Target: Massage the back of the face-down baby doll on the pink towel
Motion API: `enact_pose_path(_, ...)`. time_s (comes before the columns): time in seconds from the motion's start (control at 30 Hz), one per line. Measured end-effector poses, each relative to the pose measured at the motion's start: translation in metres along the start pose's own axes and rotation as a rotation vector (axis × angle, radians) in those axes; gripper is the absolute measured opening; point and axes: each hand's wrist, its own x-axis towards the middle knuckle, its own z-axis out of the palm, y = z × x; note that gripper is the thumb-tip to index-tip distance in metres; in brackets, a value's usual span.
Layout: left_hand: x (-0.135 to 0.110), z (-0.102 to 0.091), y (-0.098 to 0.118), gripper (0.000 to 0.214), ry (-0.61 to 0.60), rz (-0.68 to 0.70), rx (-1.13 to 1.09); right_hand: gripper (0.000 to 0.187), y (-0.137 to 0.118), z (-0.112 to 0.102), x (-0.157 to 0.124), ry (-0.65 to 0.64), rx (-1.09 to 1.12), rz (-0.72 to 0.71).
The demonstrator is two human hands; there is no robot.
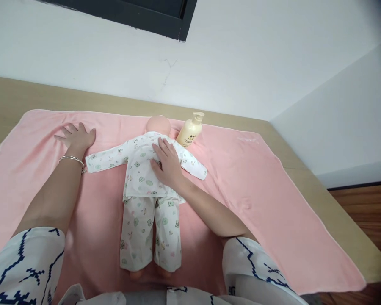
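A baby doll (158, 125) in a white printed long-sleeved top (139, 169) and matching trousers (136, 237) lies stretched out with its head toward the wall. Its face does not show. My right hand (167, 163) rests flat on the upper back of the top, fingers extended and holding nothing. Left of the doll, my left hand (76, 137) is spread on the pink blanket (257, 203), near the end of one sleeve, with a bracelet (71, 159) on the wrist. A cream pump bottle (191, 129) stands beside the doll's head.
The blanket covers much of a pale wooden platform (292, 156). Behind it rises a white wall (114, 59) with a dark frame (139, 12). At the right, brown wooden flooring (368, 216) shows beyond the platform's edge.
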Motion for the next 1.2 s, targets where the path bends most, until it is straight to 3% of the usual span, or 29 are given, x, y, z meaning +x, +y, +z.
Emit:
enact_pose_path(0.13, 0.004, 0.0, 0.002, 0.109, 0.006, 0.02, -0.005, 0.051, 0.001, 0.001, -0.001, 0.005, 0.006, -0.014)
enact_pose_path(0.53, 0.022, 0.001, 0.003, 0.086, -0.011, 0.049, 0.05, 0.049, -0.002, 0.007, -0.006, 0.055, 0.032, 0.015)
enact_pose_path(1.2, 0.034, -0.002, 0.0, 0.085, -0.012, 0.069, 0.136, 0.047, -0.002, 0.018, -0.007, 0.137, 0.12, 0.009)
